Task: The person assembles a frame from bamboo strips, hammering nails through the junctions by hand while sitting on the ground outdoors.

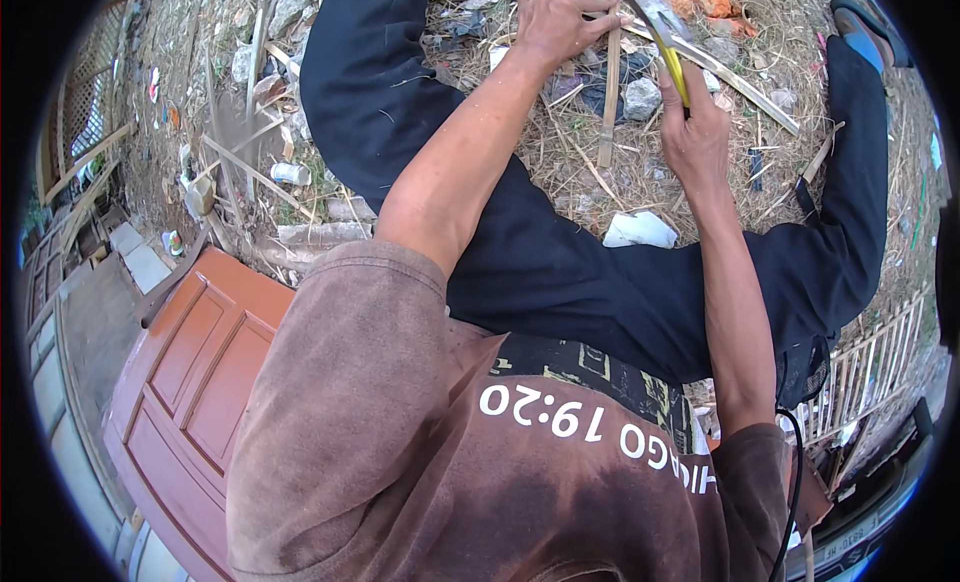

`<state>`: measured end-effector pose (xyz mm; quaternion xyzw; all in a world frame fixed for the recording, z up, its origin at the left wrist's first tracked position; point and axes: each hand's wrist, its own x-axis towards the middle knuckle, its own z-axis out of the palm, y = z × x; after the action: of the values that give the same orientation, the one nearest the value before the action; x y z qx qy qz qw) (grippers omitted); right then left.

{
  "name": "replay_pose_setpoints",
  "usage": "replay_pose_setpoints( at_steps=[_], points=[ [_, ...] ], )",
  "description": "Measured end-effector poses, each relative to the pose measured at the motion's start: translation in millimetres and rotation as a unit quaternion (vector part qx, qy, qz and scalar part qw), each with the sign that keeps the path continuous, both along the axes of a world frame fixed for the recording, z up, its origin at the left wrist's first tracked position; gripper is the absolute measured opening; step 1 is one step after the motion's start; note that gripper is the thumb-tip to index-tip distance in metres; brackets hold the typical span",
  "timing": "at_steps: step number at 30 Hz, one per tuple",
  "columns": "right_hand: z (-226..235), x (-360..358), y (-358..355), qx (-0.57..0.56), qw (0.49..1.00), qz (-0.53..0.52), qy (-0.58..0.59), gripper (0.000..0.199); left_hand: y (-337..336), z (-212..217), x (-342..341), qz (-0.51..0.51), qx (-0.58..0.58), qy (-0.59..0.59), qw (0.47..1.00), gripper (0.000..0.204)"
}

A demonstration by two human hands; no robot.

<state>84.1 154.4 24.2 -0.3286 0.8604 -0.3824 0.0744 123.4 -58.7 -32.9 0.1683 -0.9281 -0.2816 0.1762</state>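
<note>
My right hand (695, 132) is wrapped round the yellow handle of a hammer (668, 62), whose dark upper end reaches the top of the view, partly blurred. Beside that end, my left hand (562, 24) is closed over a spot where thin wooden strips meet. Its fingers are pinched, and what is between them is too small to make out. One upright wooden strip (610, 100) runs toward me from that spot. Another long strip (740, 84) slants away to the right, under the hammer.
My dark-trousered legs (370, 92) spread either side of the work. Dry grass, stones (641, 100), a white broken piece (640, 230) and wood scraps litter the ground. A brown panelled door (200, 372) lies at the left, a pale slatted rack (880, 367) at the right.
</note>
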Motion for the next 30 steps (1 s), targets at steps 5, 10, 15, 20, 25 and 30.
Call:
replay_pose_setpoints(
  at_steps=[5, 10, 15, 20, 25, 30],
  points=[
    [11.5, -0.4, -3.6, -0.026, 0.999, -0.014, -0.042, 0.020, -1.0, 1.4, 5.5, -0.003, 0.013, -0.019, 1.000, 0.028],
    [20.4, 1.3, -1.1, -0.045, 0.998, -0.037, -0.038, 0.021, 0.1, 1.7, 1.4, -0.013, 0.015, -0.033, 0.999, 0.038],
    [13.5, 5.1, 7.3, -0.012, 0.999, -0.014, -0.038, 0.023, -5.4, -3.2, 2.3, -0.031, 0.003, -0.032, 0.999, 0.043],
    [1.7, 1.4, 6.5, -0.051, 0.999, -0.001, -0.015, 0.022, -3.5, 7.0, 0.9, -0.028, 0.028, -0.069, 0.997, 0.046],
    [19.9, 5.5, 0.9, 0.006, 1.000, 0.001, -0.029, 0.019, -1.4, 2.3, 8.3, -0.013, 0.016, -0.069, 0.997, 0.046],
    [-2.4, -10.9, 2.1, 0.116, 0.993, 0.008, 0.008, 0.017, -6.7, 1.0, -1.6, -0.031, 0.048, -0.066, 0.996, 0.044]
  ],
)
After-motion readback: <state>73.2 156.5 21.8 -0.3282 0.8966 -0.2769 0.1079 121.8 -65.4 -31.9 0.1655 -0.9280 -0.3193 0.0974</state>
